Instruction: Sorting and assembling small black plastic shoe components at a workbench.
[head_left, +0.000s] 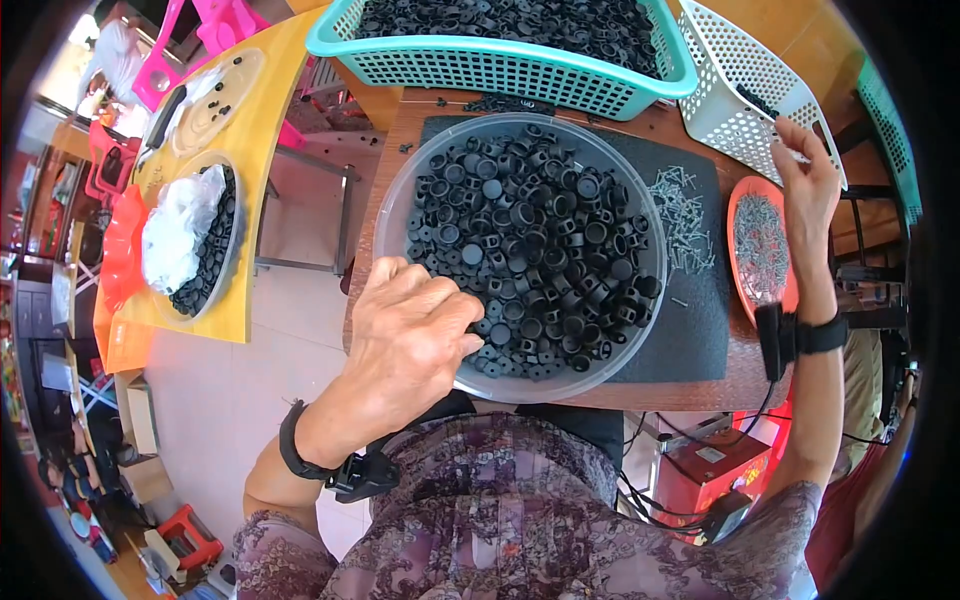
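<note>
A worker's left hand (415, 325) curls over the near-left rim of a round clear tub (393, 215) heaped with black plastic parts (545, 235), fingers folded; whether they grip one cannot be told. The right hand (808, 180) hovers at the right side of the white basket (725, 140), fingers bent and close together, their contents, if any, unclear. A release just short of the rim could send a piece outside the basket, while the cable (750, 425) dangling from the right wrist might catch the orange dish (788, 285), scattering screws (760, 240) across the table (740, 390).
</note>
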